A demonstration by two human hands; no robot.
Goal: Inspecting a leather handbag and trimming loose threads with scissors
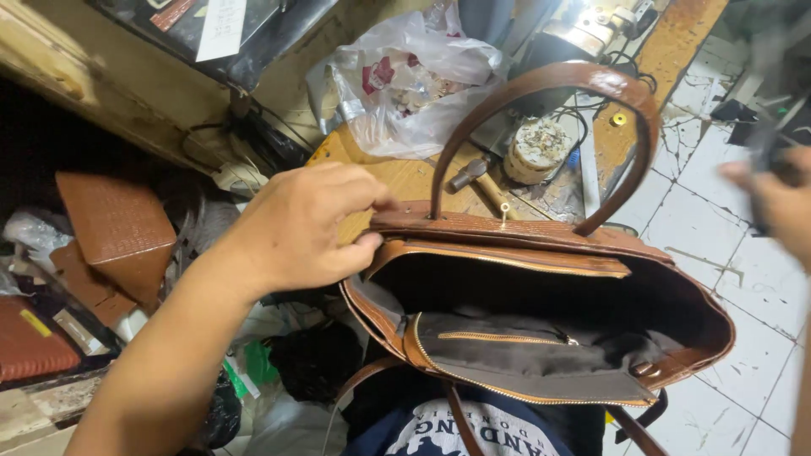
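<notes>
White floor tiles [718, 253], cracked and stained with dark marks, fill the right side of the head view, and a worn wooden workbench [397, 173] runs up the middle, its top scuffed and cluttered. On the bench lie a hammer [473, 177] with a wooden handle, a round pale tin [536, 150] crusted with residue, and a crumpled clear plastic bag [414, 76] with red and white scraps inside. Behind these stands a metal machine [591, 25], partly out of the frame, with dark cables trailing near it. To the left the space is dim and crowded: a brown embossed leather panel [118, 228] leans among other scraps, a reddish textured piece [29, 342] lies at the edge, and dark bags and green bits sit on the ground below.

Low in the middle of the view, in front of the bench, is a brown leather handbag [549, 253] with a crocodile-like grain, its mouth open toward the camera and its dark lining and gold zip pocket showing. One arched handle [574, 80] stands upright above it. The left hand [304, 228] grips the bag's upper rim at its left corner, thumb below and fingers curled over the top, pinching the edge. The right hand [777, 203] is blurred at the right edge, apart from the bag, closed around a dark object [770, 143] too smeared to identify.
</notes>
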